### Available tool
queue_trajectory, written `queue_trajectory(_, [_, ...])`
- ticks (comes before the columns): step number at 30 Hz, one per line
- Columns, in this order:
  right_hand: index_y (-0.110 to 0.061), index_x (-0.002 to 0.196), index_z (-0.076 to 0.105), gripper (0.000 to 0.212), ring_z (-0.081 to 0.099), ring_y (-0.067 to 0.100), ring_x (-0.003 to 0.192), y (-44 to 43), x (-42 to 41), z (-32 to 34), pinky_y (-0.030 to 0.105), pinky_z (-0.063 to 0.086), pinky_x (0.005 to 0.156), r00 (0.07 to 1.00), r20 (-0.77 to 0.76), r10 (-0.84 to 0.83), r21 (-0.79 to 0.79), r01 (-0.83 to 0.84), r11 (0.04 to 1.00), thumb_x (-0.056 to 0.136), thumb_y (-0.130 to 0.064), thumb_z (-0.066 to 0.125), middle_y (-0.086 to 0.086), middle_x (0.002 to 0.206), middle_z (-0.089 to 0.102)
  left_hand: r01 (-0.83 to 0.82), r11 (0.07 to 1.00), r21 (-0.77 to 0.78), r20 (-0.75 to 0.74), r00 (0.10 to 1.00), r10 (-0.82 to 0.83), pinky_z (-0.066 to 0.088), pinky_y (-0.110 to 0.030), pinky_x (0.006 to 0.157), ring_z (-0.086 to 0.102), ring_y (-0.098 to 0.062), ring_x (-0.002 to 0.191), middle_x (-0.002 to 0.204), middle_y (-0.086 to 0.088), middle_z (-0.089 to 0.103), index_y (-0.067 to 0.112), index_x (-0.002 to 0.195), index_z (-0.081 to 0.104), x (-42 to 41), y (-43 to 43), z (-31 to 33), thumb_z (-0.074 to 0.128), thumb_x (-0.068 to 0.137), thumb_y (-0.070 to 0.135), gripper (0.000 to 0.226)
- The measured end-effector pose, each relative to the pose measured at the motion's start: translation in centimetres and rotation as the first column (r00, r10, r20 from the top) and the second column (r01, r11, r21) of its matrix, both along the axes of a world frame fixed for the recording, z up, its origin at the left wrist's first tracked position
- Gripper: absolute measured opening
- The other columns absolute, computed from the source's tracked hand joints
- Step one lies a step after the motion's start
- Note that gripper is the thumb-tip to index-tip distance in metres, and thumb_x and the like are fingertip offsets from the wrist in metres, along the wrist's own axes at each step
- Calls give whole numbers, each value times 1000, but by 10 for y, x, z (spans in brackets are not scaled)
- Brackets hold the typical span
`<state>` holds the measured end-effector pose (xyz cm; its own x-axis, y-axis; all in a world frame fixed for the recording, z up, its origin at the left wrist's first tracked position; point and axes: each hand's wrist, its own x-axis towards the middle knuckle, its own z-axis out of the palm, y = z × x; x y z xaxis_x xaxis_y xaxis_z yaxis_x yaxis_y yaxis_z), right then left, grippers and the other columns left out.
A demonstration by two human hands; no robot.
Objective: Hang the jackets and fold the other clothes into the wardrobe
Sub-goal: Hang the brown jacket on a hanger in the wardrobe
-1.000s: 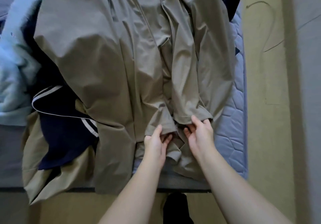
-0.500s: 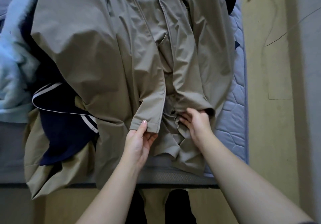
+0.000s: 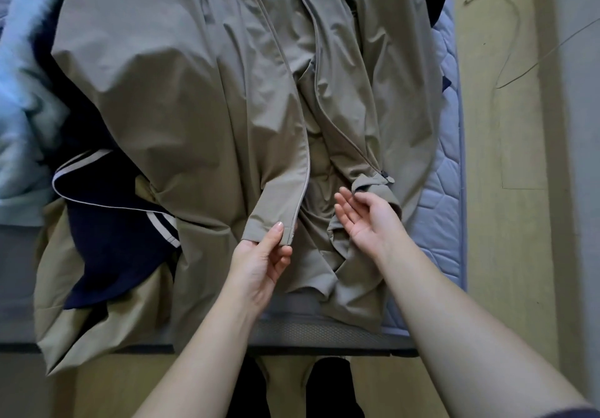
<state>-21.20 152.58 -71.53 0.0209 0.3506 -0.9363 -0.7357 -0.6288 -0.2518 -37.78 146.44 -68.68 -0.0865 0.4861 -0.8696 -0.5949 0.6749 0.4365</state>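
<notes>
Currently, the tan jacket (image 3: pixel 181 99) is spread front-up on the bed (image 3: pixel 449 164), hem at the bed's near edge. One zip-side hem corner is pinched by the L hand (image 3: pixel 259 265). The R hand (image 3: pixel 363 219) is held released, palm up, beside the opposite zip edge. A navy garment (image 3: pixel 110 223) is seen toward the bed's left side.

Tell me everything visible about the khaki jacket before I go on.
The khaki jacket is thin, smooth, creased fabric, lying front up and unzipped on the mattress, hem towards the person and draping over the bed's edge. Zipper tape edges both fronts; a dark slider sits at the bottom of one. The left hand pinches the other front's lower corner. The right hand is open, palm up, beside the slider end. It overlaps a navy garment.
</notes>
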Motion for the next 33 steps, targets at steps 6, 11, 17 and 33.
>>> queue_trajectory(6, [-2, 100, 56, 30, 70, 17, 59, 13, 0, -10, 26, 57, 49, 997, -60, -50, -54, 47, 997, 102, -27, 39, 11, 72, 72, 14, 999, -35, -33, 999, -15, 44, -14, 41, 53, -3, 44, 87, -6, 64, 8, 107, 63, -5, -1, -6, 61, 90, 13, 18])
queue_trajectory(11, [0, 88, 67, 20, 68, 17, 69, -13, -4, -21, 22, 52, 67, 418, 559, 716, -319, -689, 651, 93, -2, 48, 13, 82, 70, 30, 998, -49, -54, 998, -32, 44, -14, 41, 53, -3, 45, 88, -6, 63, 8, 105, 63, -12, 3, -7, 61, 91, 14, 16])
queue_trajectory(17, [1, 128, 55, 38, 52, 35, 120, -58, 16, -30, 34, 38, 98, 163, 704, 691, -457, -641, 616, 96, -19, 49, 23, 131, 55, 37, 997, -70, -102, 994, -45, 45, -14, 42, 54, -3, 45, 93, -9, 63, -1, 123, 55, -19, 4, -12, 63, 90, 16, 38])
queue_trajectory(33, [-7, 96, 72, 40, 65, 17, 79, -60, -25, -35, 31, 54, 74, 447, 477, 757, -219, -774, 594, 71, -37, 81, 0, 81, 70, -7, 998, -57, -70, 998, 3, 45, -15, 43, 54, -4, 46, 78, -3, 63, 6, 110, 57, -15, 1, -8, 61, 90, 12, 21])
